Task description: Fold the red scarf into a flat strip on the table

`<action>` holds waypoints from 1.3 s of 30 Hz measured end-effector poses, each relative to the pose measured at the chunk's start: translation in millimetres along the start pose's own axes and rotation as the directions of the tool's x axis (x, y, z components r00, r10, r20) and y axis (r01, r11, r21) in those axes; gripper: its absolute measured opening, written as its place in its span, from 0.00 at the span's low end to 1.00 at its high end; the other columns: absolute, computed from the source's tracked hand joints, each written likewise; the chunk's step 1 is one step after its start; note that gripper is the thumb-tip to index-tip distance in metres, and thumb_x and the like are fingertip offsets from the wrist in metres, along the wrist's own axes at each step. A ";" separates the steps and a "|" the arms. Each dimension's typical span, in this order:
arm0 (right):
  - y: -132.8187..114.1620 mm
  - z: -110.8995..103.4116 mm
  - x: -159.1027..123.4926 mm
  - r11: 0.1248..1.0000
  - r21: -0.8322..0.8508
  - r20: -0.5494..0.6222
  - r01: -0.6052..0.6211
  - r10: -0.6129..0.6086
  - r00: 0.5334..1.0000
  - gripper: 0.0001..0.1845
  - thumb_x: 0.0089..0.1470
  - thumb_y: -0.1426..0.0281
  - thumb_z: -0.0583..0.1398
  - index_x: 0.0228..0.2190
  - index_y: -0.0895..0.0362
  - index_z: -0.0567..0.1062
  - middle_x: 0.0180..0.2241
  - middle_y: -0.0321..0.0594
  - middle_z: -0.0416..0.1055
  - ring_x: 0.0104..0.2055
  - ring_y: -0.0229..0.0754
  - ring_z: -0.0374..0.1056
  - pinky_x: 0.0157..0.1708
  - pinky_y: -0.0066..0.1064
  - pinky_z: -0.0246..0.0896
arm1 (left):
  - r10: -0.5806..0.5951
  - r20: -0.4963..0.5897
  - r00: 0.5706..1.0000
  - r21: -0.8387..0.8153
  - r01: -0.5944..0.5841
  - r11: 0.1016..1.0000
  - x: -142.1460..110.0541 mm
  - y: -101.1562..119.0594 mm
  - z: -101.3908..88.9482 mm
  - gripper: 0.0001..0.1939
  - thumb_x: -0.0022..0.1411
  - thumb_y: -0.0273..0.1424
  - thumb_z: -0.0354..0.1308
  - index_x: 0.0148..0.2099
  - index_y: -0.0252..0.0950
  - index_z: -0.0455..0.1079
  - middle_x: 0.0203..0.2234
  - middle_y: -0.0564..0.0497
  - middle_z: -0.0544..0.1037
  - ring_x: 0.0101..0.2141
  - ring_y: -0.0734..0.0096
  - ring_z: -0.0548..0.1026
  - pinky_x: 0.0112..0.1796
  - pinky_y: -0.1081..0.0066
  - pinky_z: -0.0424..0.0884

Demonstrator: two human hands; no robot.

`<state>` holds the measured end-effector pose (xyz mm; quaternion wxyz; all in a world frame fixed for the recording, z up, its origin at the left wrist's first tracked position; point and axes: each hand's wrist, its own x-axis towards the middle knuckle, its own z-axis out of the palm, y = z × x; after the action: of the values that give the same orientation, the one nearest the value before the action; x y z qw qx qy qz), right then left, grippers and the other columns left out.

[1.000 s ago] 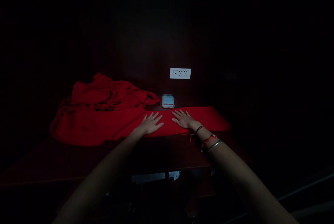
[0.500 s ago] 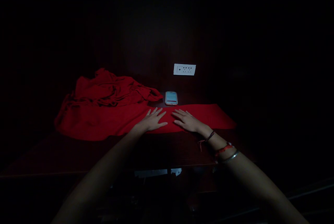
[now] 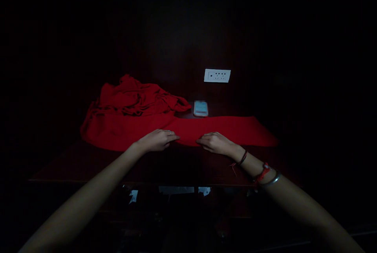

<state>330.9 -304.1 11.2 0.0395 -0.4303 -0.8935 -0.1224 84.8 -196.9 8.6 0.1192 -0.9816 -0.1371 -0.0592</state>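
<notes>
A long strip of red cloth (image 3: 188, 129) lies flat along the dark table, and its left part runs under a crumpled heap of the same red cloth (image 3: 138, 96). My left hand (image 3: 159, 140), with a ring on one finger, is closed at the strip's near edge, its fingers pressed together and pointing right. Facing it across a short gap, my right hand (image 3: 217, 143) is closed on the same near edge, fingertips pinched at the cloth. Both thumbs are largely hidden.
Behind the strip lies a phone (image 3: 200, 108) with a lit screen. A white wall socket (image 3: 217, 75) is on the dark wall above. The dark table (image 3: 176, 170) ends at a front edge, with pale pieces (image 3: 204, 191) visible below it. The surroundings are very dim.
Both hands have gone from spread flat on the cloth to closed at its near edge. My left hand has shifted left. The view has moved slightly, so the scene sits further right.
</notes>
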 end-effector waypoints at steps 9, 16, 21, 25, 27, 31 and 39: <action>4.8 2.9 -2.5 0.998 0.063 -0.040 -0.014 0.017 0.999 0.15 0.54 0.70 0.49 0.42 0.58 0.68 0.34 0.44 0.70 0.35 0.38 0.65 0.35 0.28 0.56 | 0.043 -0.049 0.998 0.086 -0.039 0.996 9.1 15.1 1.6 0.15 0.60 0.30 0.44 0.50 0.39 0.60 0.39 0.50 0.71 0.37 0.72 0.70 0.35 0.76 0.64; 3.2 -0.5 -0.7 0.986 0.133 -0.078 -0.095 0.106 0.991 0.13 0.54 0.73 0.49 0.40 0.58 0.67 0.35 0.43 0.69 0.35 0.38 0.64 0.34 0.27 0.56 | 0.012 -0.066 0.998 0.065 -0.008 0.998 9.8 11.3 3.8 0.22 0.56 0.22 0.45 0.53 0.41 0.56 0.44 0.51 0.68 0.41 0.72 0.67 0.39 0.75 0.62; 4.7 0.5 -0.5 0.974 0.212 -0.103 -0.083 0.107 0.989 0.10 0.54 0.73 0.48 0.37 0.58 0.66 0.33 0.41 0.69 0.33 0.37 0.64 0.33 0.26 0.56 | -0.012 -0.144 0.990 0.058 0.020 0.998 16.7 16.8 12.0 0.15 0.60 0.29 0.44 0.49 0.38 0.60 0.38 0.49 0.70 0.37 0.72 0.69 0.37 0.74 0.63; 6.3 2.7 0.8 0.953 0.289 -0.133 -0.087 0.130 0.983 0.07 0.55 0.72 0.50 0.33 0.58 0.66 0.30 0.40 0.68 0.31 0.36 0.63 0.31 0.25 0.55 | 0.010 -0.159 0.987 0.072 0.002 0.997 22.6 21.3 14.3 0.12 0.62 0.29 0.41 0.43 0.36 0.64 0.33 0.49 0.71 0.34 0.72 0.70 0.35 0.74 0.64; 6.2 2.6 0.9 0.944 0.316 -0.137 -0.095 0.144 0.980 0.06 0.55 0.71 0.50 0.32 0.58 0.66 0.29 0.39 0.68 0.31 0.35 0.63 0.31 0.25 0.55 | 0.015 -0.167 0.986 0.061 -0.005 0.998 25.0 22.2 13.8 0.12 0.62 0.29 0.41 0.40 0.36 0.65 0.32 0.49 0.71 0.33 0.73 0.70 0.34 0.74 0.64; 4.6 0.0 -0.8 0.947 0.306 -0.112 -0.095 0.135 0.985 0.08 0.53 0.68 0.53 0.35 0.58 0.66 0.32 0.39 0.67 0.33 0.36 0.63 0.32 0.25 0.55 | 0.023 -0.190 0.982 0.027 -0.018 0.999 27.7 22.7 15.0 0.11 0.62 0.28 0.42 0.38 0.36 0.65 0.32 0.50 0.71 0.32 0.74 0.69 0.34 0.75 0.63; 2.8 -0.2 -0.6 0.993 0.007 -0.071 -0.114 0.115 0.991 0.11 0.53 0.72 0.51 0.38 0.60 0.68 0.32 0.42 0.68 0.34 0.39 0.63 0.34 0.28 0.54 | -0.039 -0.273 0.961 -0.127 0.004 0.992 27.3 18.4 24.1 0.11 0.62 0.29 0.42 0.38 0.35 0.65 0.30 0.51 0.68 0.31 0.76 0.66 0.34 0.77 0.62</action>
<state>333.5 -303.0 11.7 0.0791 -0.4762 -0.8655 -0.1337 118.1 -201.0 -14.5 0.0745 -0.9678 -0.1258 -0.2048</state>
